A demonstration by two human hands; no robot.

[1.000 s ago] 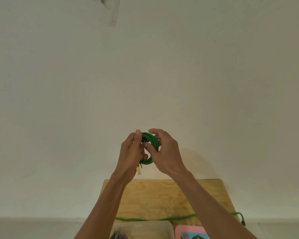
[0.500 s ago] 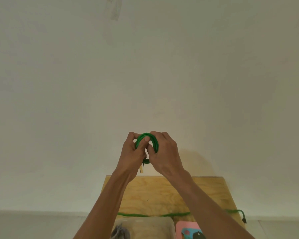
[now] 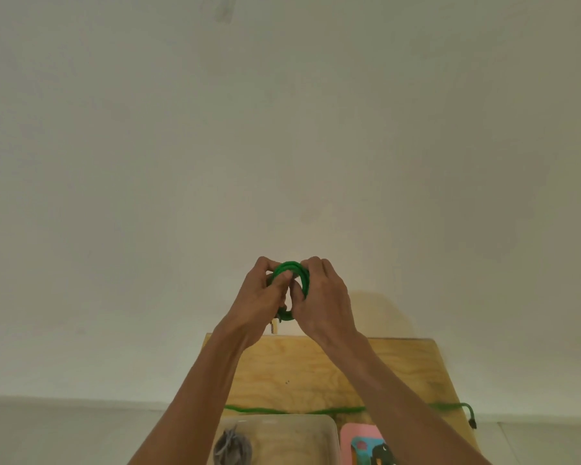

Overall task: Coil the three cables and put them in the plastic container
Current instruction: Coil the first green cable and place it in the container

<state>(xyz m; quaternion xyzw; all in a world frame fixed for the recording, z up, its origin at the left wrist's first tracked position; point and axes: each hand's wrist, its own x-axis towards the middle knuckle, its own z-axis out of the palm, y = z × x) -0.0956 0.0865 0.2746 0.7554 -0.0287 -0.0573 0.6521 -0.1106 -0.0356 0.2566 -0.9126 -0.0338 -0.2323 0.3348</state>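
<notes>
Both hands grip a green cable coil [image 3: 291, 280] held up before the wall: the left hand [image 3: 260, 298] pinches its left side, the right hand [image 3: 321, 297] curls round its right. Coiling this cable looks nearly finished; a pale plug [image 3: 274, 327] hangs just below the grip. Next it likely needs lowering into the plastic container [image 3: 329, 431] well below, which seems to hold a grey cable [image 3: 232, 448]. Another green cable [image 3: 282, 410] lies uncoiled across the wooden table [image 3: 282, 364], its end hanging over the right edge. Open air surrounds the grip.
</notes>
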